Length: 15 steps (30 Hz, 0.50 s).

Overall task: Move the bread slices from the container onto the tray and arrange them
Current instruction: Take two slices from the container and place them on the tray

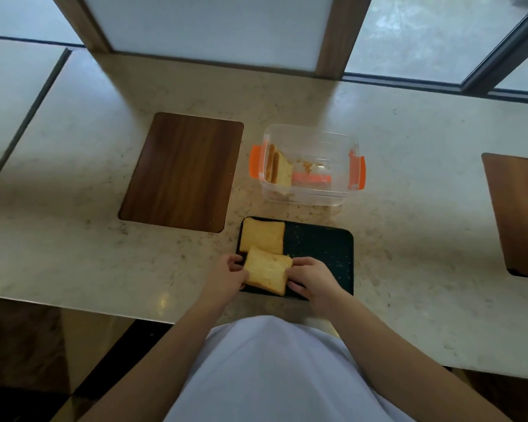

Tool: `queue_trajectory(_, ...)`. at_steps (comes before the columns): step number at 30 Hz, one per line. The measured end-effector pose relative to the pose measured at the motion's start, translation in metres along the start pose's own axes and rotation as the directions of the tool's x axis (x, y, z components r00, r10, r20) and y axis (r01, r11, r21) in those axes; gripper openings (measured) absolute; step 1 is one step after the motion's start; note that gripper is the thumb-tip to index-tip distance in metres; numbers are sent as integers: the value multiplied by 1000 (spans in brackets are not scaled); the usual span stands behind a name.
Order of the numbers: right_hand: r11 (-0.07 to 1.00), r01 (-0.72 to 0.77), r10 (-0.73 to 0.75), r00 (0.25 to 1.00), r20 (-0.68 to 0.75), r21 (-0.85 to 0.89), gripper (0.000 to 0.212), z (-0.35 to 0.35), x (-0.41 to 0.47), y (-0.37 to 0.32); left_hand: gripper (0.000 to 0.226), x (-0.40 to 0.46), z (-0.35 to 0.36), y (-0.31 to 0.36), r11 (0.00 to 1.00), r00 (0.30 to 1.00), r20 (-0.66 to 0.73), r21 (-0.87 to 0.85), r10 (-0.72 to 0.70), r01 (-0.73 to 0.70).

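A dark speckled tray (320,248) lies near the table's front edge. One bread slice (262,234) lies flat in its far left corner. A second bread slice (267,269) sits tilted at the near left, overlapping the first. My left hand (226,277) grips its left edge and my right hand (313,278) grips its right edge. Behind the tray stands a clear container (310,166) with orange clips. Two more slices (278,169) lean upright against its left wall, with crumbs on its floor.
A dark wooden board (182,172) lies left of the container. Another wooden board (518,214) reaches in from the right edge. The marble table (424,239) ends at a window wall behind. A gap separates a second table at the far left.
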State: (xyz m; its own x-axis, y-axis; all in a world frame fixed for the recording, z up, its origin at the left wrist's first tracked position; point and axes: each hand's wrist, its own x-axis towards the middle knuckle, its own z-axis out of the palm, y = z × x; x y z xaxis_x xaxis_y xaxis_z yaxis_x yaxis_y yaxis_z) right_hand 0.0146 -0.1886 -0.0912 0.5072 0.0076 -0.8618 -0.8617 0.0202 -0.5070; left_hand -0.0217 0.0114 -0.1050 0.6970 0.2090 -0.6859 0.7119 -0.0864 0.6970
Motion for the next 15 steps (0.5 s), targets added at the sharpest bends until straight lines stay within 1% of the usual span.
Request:
queue_trajectory(3, 998, 46, -45, 998, 31, -38, 46, 4, 4, 2, 35, 1, -1, -3, 993, 998, -38, 112, 43, -39)
queue_trajectory(6, 995, 51, -50, 999, 22, -86, 50, 8, 9, 4, 40, 0, 0, -3, 970, 993, -58, 226, 104, -88)
queue_trajectory(10, 987, 72, -72, 997, 5, -141, 57, 14, 10, 6, 47, -2, 2, -3, 946, 986, -71, 303, 148, -120)
queue_trajectory(13, 973, 98, -102, 995, -12, -209, 49, 18, 10, 9, 50, -2, 1, -1, 935, 987, -66, 334, 148, -118)
queue_trajectory(15, 956, 117, -124, 992, -9, -269, 42, 19, 11, 11, 41, -2, -1, -2, 926, 983, -74, 355, 167, -131)
